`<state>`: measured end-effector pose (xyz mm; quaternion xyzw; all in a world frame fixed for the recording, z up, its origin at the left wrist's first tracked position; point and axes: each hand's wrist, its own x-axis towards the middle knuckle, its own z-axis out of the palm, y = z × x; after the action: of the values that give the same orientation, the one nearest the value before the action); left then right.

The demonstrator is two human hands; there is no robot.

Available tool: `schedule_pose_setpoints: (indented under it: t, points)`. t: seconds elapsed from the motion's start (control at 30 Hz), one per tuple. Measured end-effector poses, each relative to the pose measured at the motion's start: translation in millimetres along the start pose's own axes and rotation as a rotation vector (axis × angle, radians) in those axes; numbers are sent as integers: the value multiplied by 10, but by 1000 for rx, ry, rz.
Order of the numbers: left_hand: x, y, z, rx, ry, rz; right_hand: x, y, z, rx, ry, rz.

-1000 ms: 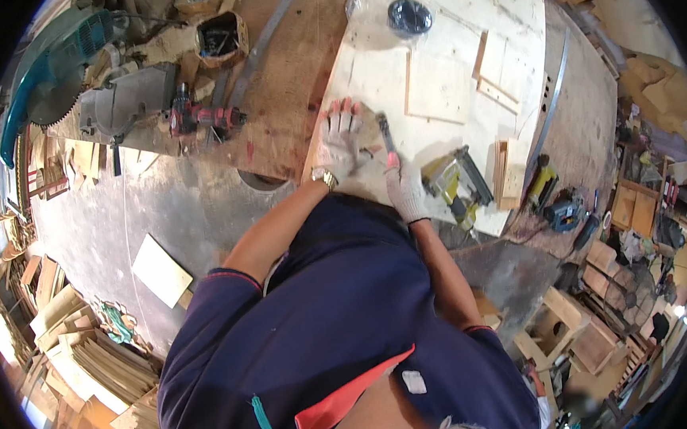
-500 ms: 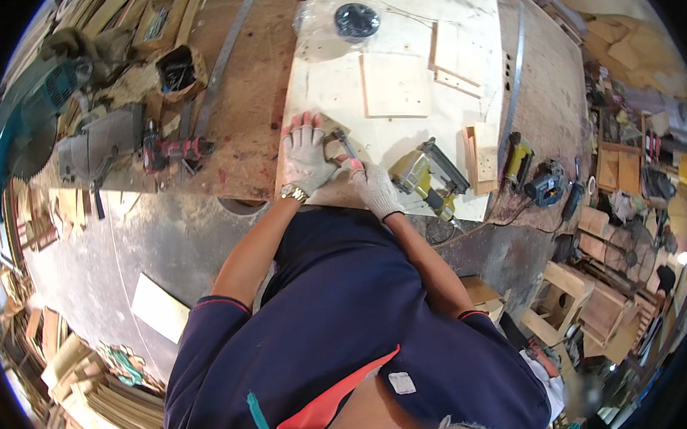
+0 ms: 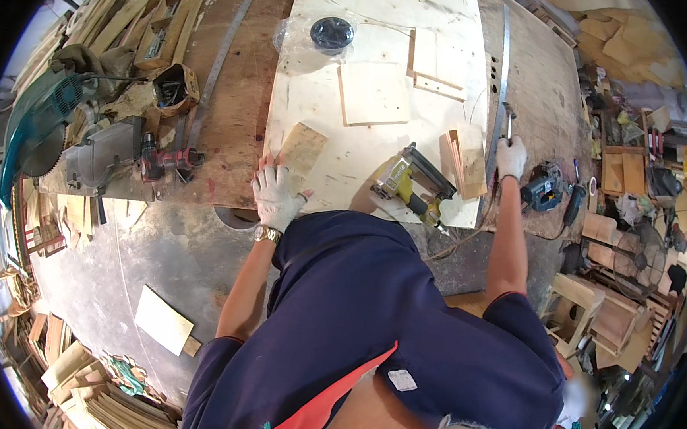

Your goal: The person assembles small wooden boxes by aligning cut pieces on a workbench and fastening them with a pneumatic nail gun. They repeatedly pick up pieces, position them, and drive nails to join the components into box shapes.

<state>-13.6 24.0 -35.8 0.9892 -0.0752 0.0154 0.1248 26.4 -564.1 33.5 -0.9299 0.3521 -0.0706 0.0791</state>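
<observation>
My left hand (image 3: 279,199), in a white glove with bare fingertips, lies at the near left edge of a pale plywood sheet (image 3: 302,82), its fingers apart. Just beyond it is a small rectangular wood piece (image 3: 304,147); whether the fingertips touch it I cannot tell. Out to the right, my gloved right hand (image 3: 511,157) is closed around the handle of a hammer (image 3: 510,121), whose head points away from me. Between the hands, a yellow-green nail gun (image 3: 413,179) rests on the sheet. A square thin board (image 3: 375,93) lies farther back.
Beside my right hand sits a blue power tool (image 3: 545,190). Thin wood pieces (image 3: 467,162) stand near the nail gun. At the back is a dark round object in plastic (image 3: 332,33). A red-black drill (image 3: 168,156) and a teal circular-blade saw (image 3: 39,136) are at left.
My right hand has swung from beside the left hand out to the right with the hammer. My left hand has shifted nearer and left, uncovering the small wood piece.
</observation>
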Motion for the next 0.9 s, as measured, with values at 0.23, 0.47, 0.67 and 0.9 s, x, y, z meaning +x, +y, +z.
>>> schedule_pose_setpoints:
  t: [0.23, 0.47, 0.67, 0.9]
  points:
    - [-47, -14, -17, -134, -66, -70, 183, -673, 311, 126, -57, -320]
    - [0, -5, 73, -2000, -398, -735, -697, -2173, 776, 2, -434, -273]
    - [-112, 98, -148, -1590, -320, -857, -793, -2293, 969, 123, -494, -80]
    - [-71, -118, -311, -1012, -201, -545, -711, -2011, 1120, 1270, -987, 270]
